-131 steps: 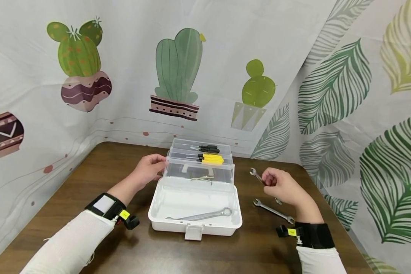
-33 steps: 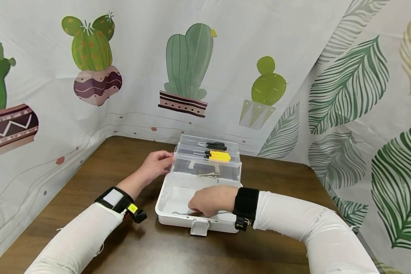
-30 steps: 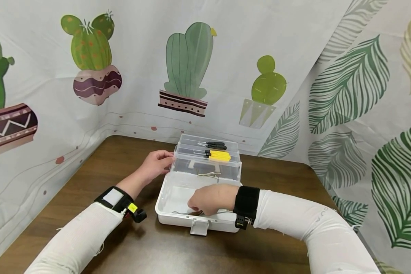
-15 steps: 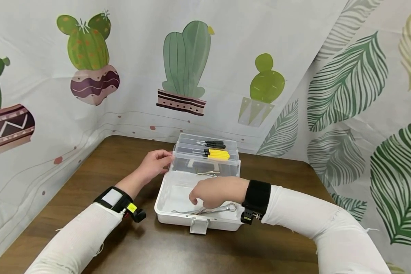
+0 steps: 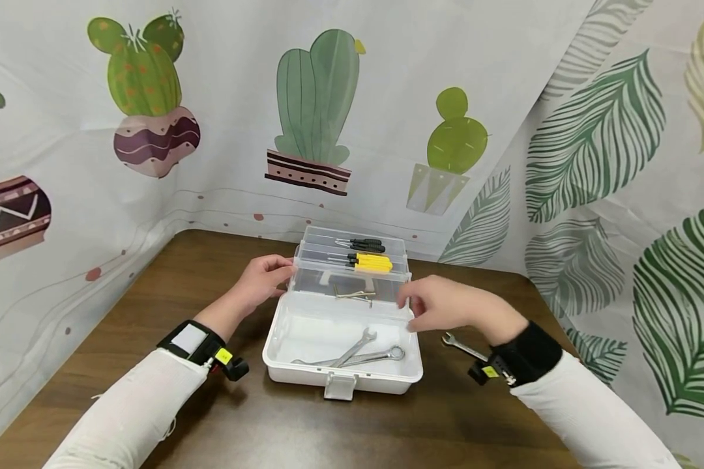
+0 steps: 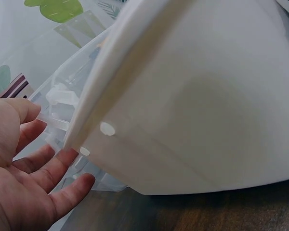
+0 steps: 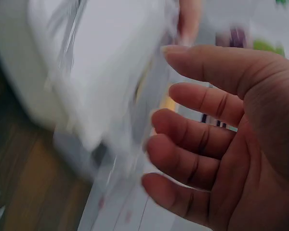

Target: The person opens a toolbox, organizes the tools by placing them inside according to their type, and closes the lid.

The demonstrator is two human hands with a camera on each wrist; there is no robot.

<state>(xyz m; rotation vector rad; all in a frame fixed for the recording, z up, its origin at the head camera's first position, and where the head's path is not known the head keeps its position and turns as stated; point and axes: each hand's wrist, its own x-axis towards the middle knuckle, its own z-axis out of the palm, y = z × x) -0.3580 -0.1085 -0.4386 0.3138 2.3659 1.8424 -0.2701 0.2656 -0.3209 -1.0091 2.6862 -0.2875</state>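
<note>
A white toolbox [image 5: 281,374] stands open on the table, its clear tiered lid [image 5: 322,283] folded back. My left hand [image 5: 263,281] pinches the clear lid's left edge between thumb and forefinger; in the left wrist view another fingertip touches the white box's corner. Inside lie a combination wrench [image 5: 394,352] and, crossing over it, an open-end wrench [image 5: 352,346]. My right hand [image 5: 442,303] is by the box's right rim, fingers loosely bent and holding nothing. Partly hidden by the right wrist, another open-end wrench [image 5: 460,344] lies on the table.
Black-handled screwdrivers [image 5: 366,245] and yellow-handled screwdrivers [image 5: 372,262] lie in the upper clear compartments. Hex keys [image 5: 354,295] are in the lower one. A latch [image 5: 340,387] hangs at the box's front. Printed curtains surround the wooden table [image 5: 258,436].
My right hand, which gripped a wrench over the table earlier, has left that wrench in the box. It has since moved up and right, out of the box. The left hand stays put.
</note>
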